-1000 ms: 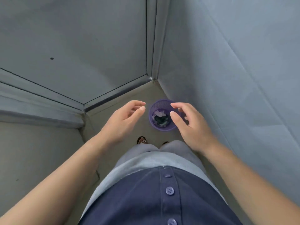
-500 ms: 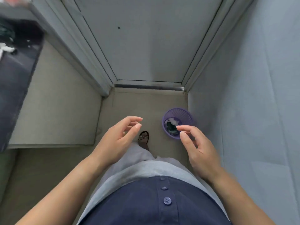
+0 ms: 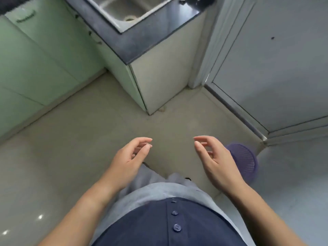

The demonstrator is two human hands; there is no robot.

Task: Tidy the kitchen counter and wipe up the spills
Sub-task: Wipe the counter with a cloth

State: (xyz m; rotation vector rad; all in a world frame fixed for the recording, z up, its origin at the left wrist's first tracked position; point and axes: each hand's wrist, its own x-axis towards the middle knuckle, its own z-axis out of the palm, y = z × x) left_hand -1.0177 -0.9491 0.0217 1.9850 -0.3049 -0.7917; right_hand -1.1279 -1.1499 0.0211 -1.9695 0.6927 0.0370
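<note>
Head view, looking down at the floor (image 3: pixel 88 139). My left hand (image 3: pixel 127 160) hangs in front of my waist, fingers (image 3: pixel 144 140) loosely curled and spread apart, nothing in them. My right hand (image 3: pixel 215 160) hangs level with it, well apart from the left, fingers (image 3: pixel 200 139) likewise curled and apart, holding nothing. Both palms face inward toward each other.

Purple mesh basket (image 3: pixel 245 161) sits on the floor just behind my right hand, partly hidden by it, close to the corner where the grey door (image 3: pixel 276 68) frame meets the wall. Its contents I cannot tell from here.

The bench (image 3: pixel 147 39) is up at the top of the frame, dark top, well apart from both hands. A steel sink (image 3: pixel 124 8) is set into it, with the drain visible and the basin looking bare. A small white bit lies on the bench's far edge at the top, too blurred to name. Pale green cabinet fronts (image 3: pixel 35 59) run below the bench on the left, and its end panel comes down to the floor near the middle of the frame.

Navy buttoned shirt (image 3: pixel 168 228) and grey trousers fill the bottom centre. No spills show on the visible part of the bench; the frame is motion-blurred.
</note>
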